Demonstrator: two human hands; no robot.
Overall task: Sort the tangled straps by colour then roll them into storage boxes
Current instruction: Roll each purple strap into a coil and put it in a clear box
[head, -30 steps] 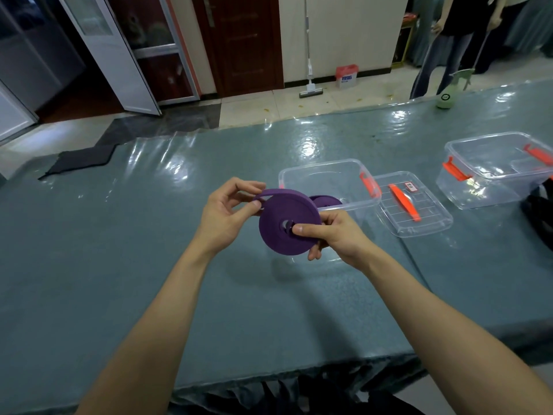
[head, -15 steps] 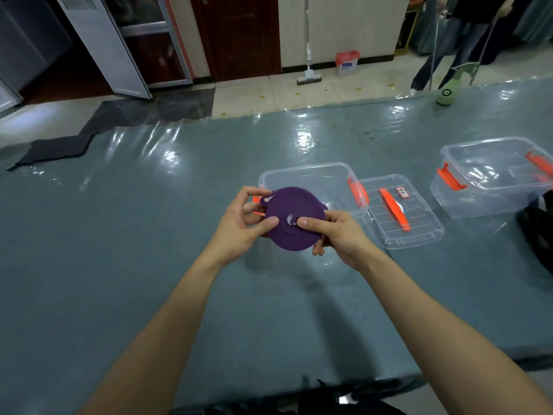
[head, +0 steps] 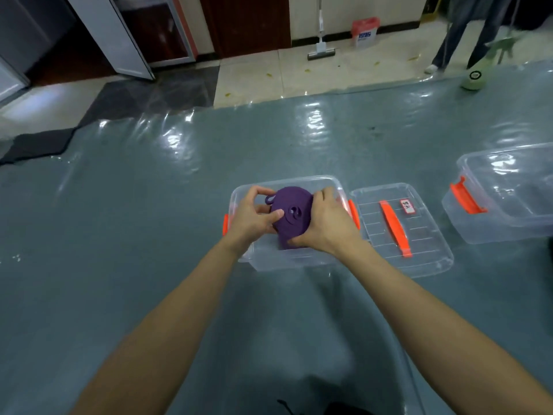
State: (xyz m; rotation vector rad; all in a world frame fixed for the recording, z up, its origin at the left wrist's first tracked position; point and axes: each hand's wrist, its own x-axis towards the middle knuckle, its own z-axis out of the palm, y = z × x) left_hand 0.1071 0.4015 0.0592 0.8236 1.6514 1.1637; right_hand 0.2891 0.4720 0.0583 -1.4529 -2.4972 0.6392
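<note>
Presently, the rolled purple strap (head: 291,215) is held over the open storage box (head: 287,260), gripped by the left hand (head: 253,218) with thumb pressed on its face and by the right hand (head: 327,227) with fingers curled round its edge. A loose end loop (head: 269,200) is noted at the roll's top; were the grip eased before seating, the coil could be sprung open. The lid (head: 426,238) and a second box (head: 502,232) are set further right.

Purple strap roll (head: 291,212): matt woven cloth. Storage box (head: 299,259): clear glossy plastic, orange plastic latches. Lid (head: 419,259): same clear plastic. Worktop (head: 149,235): grey-green under glossy wrinkled plastic film.
</note>
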